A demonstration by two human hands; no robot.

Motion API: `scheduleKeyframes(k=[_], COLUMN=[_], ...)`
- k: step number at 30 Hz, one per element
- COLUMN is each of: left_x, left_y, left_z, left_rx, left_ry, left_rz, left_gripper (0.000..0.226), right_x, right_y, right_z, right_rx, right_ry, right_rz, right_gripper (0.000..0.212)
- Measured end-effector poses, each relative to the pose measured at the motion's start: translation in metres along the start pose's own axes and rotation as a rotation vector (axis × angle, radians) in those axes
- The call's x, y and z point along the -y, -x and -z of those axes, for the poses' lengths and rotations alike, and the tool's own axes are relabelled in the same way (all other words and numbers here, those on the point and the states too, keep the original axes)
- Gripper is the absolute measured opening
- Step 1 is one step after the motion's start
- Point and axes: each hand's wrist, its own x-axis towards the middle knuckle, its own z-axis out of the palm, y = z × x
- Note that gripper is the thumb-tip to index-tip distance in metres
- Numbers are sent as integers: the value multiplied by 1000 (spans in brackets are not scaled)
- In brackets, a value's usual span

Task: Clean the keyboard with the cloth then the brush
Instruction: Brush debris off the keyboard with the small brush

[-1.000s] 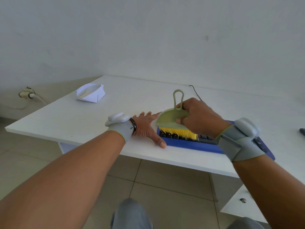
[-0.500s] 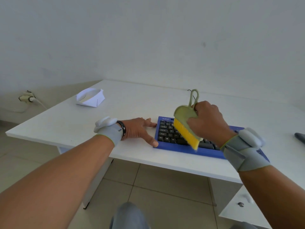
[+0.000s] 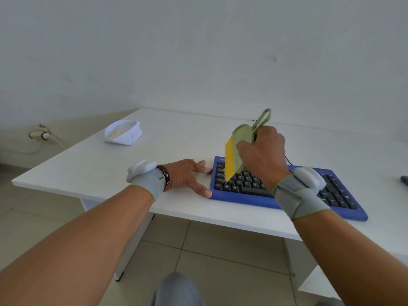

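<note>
A blue keyboard (image 3: 245, 200) with black keys lies near the front edge of the white table (image 3: 181, 138). My right hand (image 3: 262, 155) grips a pale green brush (image 3: 241, 138) with yellow bristles. The brush is tilted on edge above the keyboard's left end, and its bristle tip reaches down to the keys. My left hand (image 3: 187, 176) rests flat on the table with fingers spread, its thumb and fingertips against the keyboard's left side. A white folded cloth (image 3: 123, 134) sits at the back left of the table.
The keyboard's black cable (image 3: 288, 161) runs back behind my right hand. A dark object (image 3: 404, 180) pokes in at the table's right edge. A wall socket with a plug (image 3: 39, 134) is at the left. A white drawer unit (image 3: 318, 286) stands under the table on the right.
My right hand lifted the brush off the keys and turned it from flat to nearly upright on edge, moving slightly right. My left hand stayed against the keyboard's left side.
</note>
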Motion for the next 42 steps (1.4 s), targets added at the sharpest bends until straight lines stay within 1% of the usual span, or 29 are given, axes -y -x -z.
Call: scheduleKeyframes(k=[2,6,10,14,18,20,22,24,27,29,33,34,36,39,42], left_x=[-3,-8,-8,-8,-9,-9,-11,-12,-12,-13,-16,-15,-12,-10,-12], left_y=[1,3,4,2,4,6,8,9,10,11,12,11,9,8,9], left_z=[2,0,-3,-4,-3,-3,-2,-2,-3,-5,-5,-5,-4,-2,-2], left_rx=[-1,-3,-13,-38,-64,-68,-65,-56,-37,-29,-58,-61,-57,-43,-33], left_ry=[-21,-38,-84,-91,-10,4,-40,-63,-95,-95,-22,-14,-23,-55,-110], left_rz=[6,22,19,26,25,27,22,10,13,22,33,32,29,28,16], left_gripper=[97,96,97,96,83,84,93,99,95,91,84,85,94,100,96], right_x=[5,6,-1,7,29,38,41,39,30,28,33,33,31,25,14], right_y=[-8,-16,-4,15,28,23,15,10,15,26,35,33,23,9,8], right_z=[-5,-28,-43,-36,-22,-19,-19,-22,-30,-29,-16,-12,-8,-8,-17], right_rx=[-65,-50,36,108,203,188,108,67,148,200,274,272,195,56,66], right_ry=[45,107,115,178,240,238,224,238,294,314,251,202,144,195,250], right_rz=[21,-14,-42,1,44,72,92,97,109,127,103,78,76,94,69], right_gripper=[24,14,16,17,32,31,28,19,14,16,27,30,27,17,16])
